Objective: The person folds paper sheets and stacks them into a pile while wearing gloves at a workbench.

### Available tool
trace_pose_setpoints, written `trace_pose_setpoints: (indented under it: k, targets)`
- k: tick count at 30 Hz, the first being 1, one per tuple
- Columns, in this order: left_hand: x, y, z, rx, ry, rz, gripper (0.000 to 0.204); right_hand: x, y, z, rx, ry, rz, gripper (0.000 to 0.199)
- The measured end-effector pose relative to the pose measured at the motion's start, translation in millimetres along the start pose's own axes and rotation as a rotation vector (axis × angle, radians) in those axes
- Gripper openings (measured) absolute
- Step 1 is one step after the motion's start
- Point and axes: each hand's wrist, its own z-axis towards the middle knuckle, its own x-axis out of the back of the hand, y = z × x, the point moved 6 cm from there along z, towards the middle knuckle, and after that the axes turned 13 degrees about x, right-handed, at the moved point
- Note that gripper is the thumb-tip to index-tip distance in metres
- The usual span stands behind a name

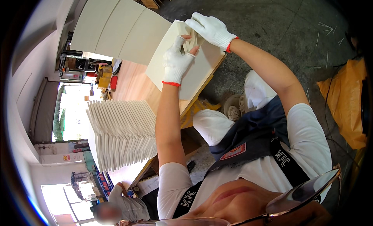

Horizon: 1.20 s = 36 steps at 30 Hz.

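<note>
Both of my hands wear white knitted gloves with red cuffs. My left hand [178,62] has bare thumb and fingertips, bent against a small cream-coloured folded piece [182,28]. Over the far right end of that same piece, my right hand [211,30] closes with its fingers curled. Part of the piece is hidden by the gloves, so its full shape cannot be made out. Beneath the hands lies a flat cream board [196,72] on the wooden worktable [130,84], along its right edge.
A tall stack of cream folded panels [122,134] stands left of my left forearm. Large pale boards [116,27] lie at the far end. A yellow box [104,75] sits beyond the table. Another person [126,206] is at lower left; an orange sheet [344,105] hangs at right.
</note>
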Motion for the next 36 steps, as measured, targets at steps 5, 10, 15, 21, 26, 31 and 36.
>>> trace_pose_setpoints:
  k: [5,10,15,21,26,31,36]
  targets:
    - [2.4,4.0,0.0,0.160,-0.115,-0.072,0.035,-7.2,12.5,1.1,0.017,0.006,-0.050,0.028]
    - [0.8,-2.1,1.0,0.040,-0.045,-0.089,0.040,2.0,1.4,1.2,0.068,0.012,-0.066,0.031]
    - [2.3,10.0,-3.7,0.120,-0.030,0.060,0.046,30.1,16.4,-3.2,-0.111,-0.150,-0.205,0.043]
    - [0.3,12.7,-3.4,-0.065,0.012,0.122,0.042,19.6,12.4,-7.6,0.079,-0.337,-0.330,0.048]
    - [-6.5,12.2,15.0,-0.035,0.032,0.183,0.038,17.9,12.6,-5.6,0.174,-0.338,-0.386,0.046]
    - [-9.6,11.0,21.0,0.047,0.011,0.248,0.032,15.6,2.7,5.3,0.277,-0.346,-0.419,0.046]
    - [-2.5,5.3,14.5,0.080,-0.135,0.000,0.039,5.9,15.4,6.1,0.005,-0.146,-0.074,0.052]
